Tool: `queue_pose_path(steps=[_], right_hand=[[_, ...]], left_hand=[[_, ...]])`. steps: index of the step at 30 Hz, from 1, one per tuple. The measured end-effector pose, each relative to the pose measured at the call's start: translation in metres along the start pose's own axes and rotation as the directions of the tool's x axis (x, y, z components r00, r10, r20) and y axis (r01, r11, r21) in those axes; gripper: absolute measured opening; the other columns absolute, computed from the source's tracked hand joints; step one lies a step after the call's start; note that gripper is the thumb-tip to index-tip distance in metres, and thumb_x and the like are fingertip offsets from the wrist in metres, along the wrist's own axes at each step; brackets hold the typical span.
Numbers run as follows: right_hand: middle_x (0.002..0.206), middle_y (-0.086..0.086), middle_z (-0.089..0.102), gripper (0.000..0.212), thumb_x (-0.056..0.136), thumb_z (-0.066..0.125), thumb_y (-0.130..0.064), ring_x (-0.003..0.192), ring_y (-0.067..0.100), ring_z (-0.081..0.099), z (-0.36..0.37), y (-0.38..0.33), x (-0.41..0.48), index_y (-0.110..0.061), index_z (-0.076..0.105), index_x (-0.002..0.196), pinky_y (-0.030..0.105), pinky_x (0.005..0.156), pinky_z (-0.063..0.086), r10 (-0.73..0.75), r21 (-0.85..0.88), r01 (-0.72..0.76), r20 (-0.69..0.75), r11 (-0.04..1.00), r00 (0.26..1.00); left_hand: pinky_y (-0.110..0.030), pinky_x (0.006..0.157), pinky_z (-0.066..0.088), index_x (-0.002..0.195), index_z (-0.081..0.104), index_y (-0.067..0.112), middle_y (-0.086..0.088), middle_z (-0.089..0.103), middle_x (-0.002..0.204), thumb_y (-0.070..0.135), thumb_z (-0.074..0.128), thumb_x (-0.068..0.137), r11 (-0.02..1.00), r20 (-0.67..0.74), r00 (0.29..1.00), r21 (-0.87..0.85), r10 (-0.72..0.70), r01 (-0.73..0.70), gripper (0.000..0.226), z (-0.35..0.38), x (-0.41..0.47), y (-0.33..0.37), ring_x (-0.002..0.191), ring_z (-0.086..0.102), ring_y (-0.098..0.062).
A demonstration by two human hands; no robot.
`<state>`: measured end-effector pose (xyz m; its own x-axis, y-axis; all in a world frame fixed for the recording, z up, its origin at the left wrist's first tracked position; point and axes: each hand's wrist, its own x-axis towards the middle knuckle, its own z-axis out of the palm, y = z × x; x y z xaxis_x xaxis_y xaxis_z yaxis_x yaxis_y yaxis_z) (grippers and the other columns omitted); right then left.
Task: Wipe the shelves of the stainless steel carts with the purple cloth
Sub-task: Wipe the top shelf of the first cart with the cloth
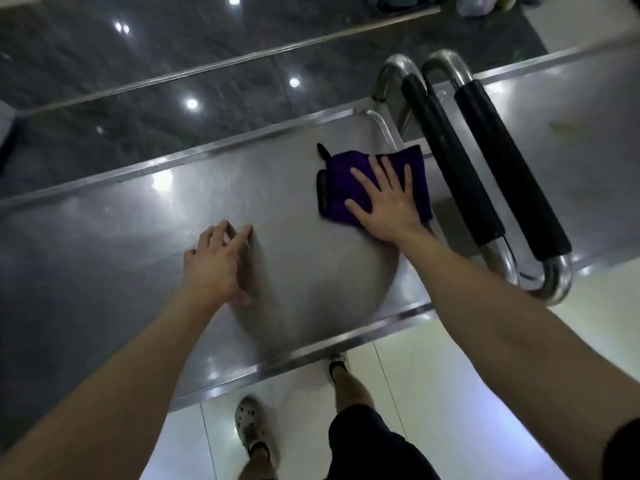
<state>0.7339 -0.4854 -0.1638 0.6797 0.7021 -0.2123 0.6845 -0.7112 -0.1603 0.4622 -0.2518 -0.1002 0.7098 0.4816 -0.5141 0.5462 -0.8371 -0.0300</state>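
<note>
A folded purple cloth (341, 192) with a black edge lies flat on the top shelf of a stainless steel cart (114, 233), near its right end. My right hand (388, 202) presses on the cloth with straight, spread fingers. My left hand (218, 261) rests its fingertips on the bare steel to the left of the cloth, fingers loosely bent and holding nothing. A second steel cart (588, 168) stands against the right end of the first.
Two curved steel handles with black foam grips (450, 168) (509, 168) stand side by side between the two carts. A dark glossy floor lies beyond the cart's far rim. Pale tiles and my own feet are below its near rim.
</note>
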Motion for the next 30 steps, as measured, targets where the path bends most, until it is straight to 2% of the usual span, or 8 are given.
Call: queue_pose_path(steps=[5, 8, 11, 17, 20, 22, 26, 30], right_hand=[[0.183, 0.005, -0.008, 0.083, 0.100, 0.016, -0.080, 0.167, 0.029, -0.013, -0.011, -0.031, 0.122, -0.041, 0.007, 0.173, 0.064, 0.130, -0.013, 0.003, 0.005, -0.003, 0.006, 1.000, 1.000], [0.182, 0.006, -0.013, 0.082, 0.102, 0.015, -0.079, 0.166, 0.032, -0.017, -0.001, -0.059, 0.139, -0.040, 0.004, 0.173, 0.066, 0.128, -0.016, -0.006, 0.009, 0.006, -0.016, 1.000, 1.000], [0.183, 0.007, -0.005, 0.079, 0.105, 0.018, -0.077, 0.167, 0.031, -0.010, 0.016, -0.076, 0.099, -0.039, 0.009, 0.173, 0.067, 0.128, -0.013, -0.119, 0.003, 0.119, -0.015, 0.993, 0.993], [0.183, 0.008, 0.004, 0.076, 0.107, 0.037, -0.069, 0.168, 0.032, -0.004, 0.059, -0.108, -0.064, -0.035, 0.020, 0.173, 0.071, 0.128, 0.004, -0.370, -0.011, 0.370, -0.043, 0.929, 0.928], [0.183, 0.007, -0.001, 0.076, 0.108, 0.035, -0.070, 0.168, 0.032, -0.006, 0.075, -0.130, -0.119, -0.037, 0.014, 0.174, 0.071, 0.129, 0.002, -0.509, -0.015, 0.510, 0.023, 0.860, 0.860], [0.183, 0.005, -0.003, 0.076, 0.108, 0.034, -0.071, 0.168, 0.030, -0.008, 0.078, -0.144, -0.131, -0.039, 0.012, 0.174, 0.071, 0.130, 0.001, -0.548, -0.021, 0.549, 0.051, 0.835, 0.835], [0.183, 0.000, -0.002, 0.075, 0.107, 0.029, -0.076, 0.168, 0.024, -0.011, 0.066, -0.172, -0.091, -0.044, 0.011, 0.173, 0.067, 0.131, -0.003, -0.502, -0.027, 0.504, 0.062, 0.863, 0.862], [0.183, 0.000, -0.004, 0.078, 0.104, 0.025, -0.079, 0.168, 0.024, -0.012, 0.046, -0.230, 0.003, -0.045, 0.012, 0.172, 0.066, 0.129, -0.010, -0.278, 0.001, 0.279, 0.073, 0.960, 0.958]], left_hand=[[-0.057, 0.125, 0.038, 0.173, -0.001, 0.045, -0.007, 0.005, 0.178, 0.065, 0.104, 0.046, 1.000, -0.008, 1.000, 0.001, -0.001, 0.001, 0.166, 0.006, 0.003, -0.001, 0.165, 0.012, -0.036], [-0.057, 0.126, 0.036, 0.173, -0.003, 0.044, -0.008, 0.003, 0.180, 0.065, 0.103, 0.049, 1.000, -0.004, 1.000, 0.005, -0.005, 0.005, 0.164, 0.004, 0.003, -0.001, 0.166, 0.010, -0.036], [-0.058, 0.126, 0.036, 0.173, -0.002, 0.044, -0.007, 0.003, 0.180, 0.065, 0.103, 0.050, 1.000, -0.009, 1.000, -0.012, -0.005, 0.005, 0.163, 0.001, 0.000, 0.001, 0.166, 0.009, -0.036], [-0.058, 0.125, 0.034, 0.174, 0.004, 0.036, -0.007, 0.013, 0.178, 0.057, 0.106, 0.046, 0.992, -0.050, 0.998, -0.128, -0.023, 0.017, 0.165, -0.003, -0.011, -0.003, 0.164, 0.017, -0.033], [-0.057, 0.126, 0.031, 0.175, 0.009, 0.032, -0.014, 0.023, 0.174, 0.060, 0.099, 0.057, 0.978, -0.141, 0.987, -0.203, -0.078, 0.048, 0.150, 0.008, -0.029, -0.021, 0.162, 0.025, -0.036], [-0.057, 0.127, 0.031, 0.174, 0.012, 0.033, -0.011, 0.024, 0.174, 0.060, 0.097, 0.064, 0.960, -0.122, 0.988, -0.274, -0.096, 0.060, 0.142, 0.020, -0.041, -0.045, 0.162, 0.024, -0.035], [-0.056, 0.129, 0.031, 0.172, 0.023, 0.032, -0.009, 0.024, 0.174, 0.068, 0.101, 0.056, 0.892, -0.078, 0.977, -0.427, -0.200, 0.149, 0.144, 0.037, -0.067, -0.120, 0.159, 0.026, -0.035], [-0.056, 0.127, 0.036, 0.169, 0.034, 0.027, -0.010, 0.035, 0.169, 0.070, 0.099, 0.058, 0.887, -0.116, 0.964, -0.430, -0.239, 0.168, 0.135, 0.055, -0.089, -0.196, 0.155, 0.036, -0.035]])
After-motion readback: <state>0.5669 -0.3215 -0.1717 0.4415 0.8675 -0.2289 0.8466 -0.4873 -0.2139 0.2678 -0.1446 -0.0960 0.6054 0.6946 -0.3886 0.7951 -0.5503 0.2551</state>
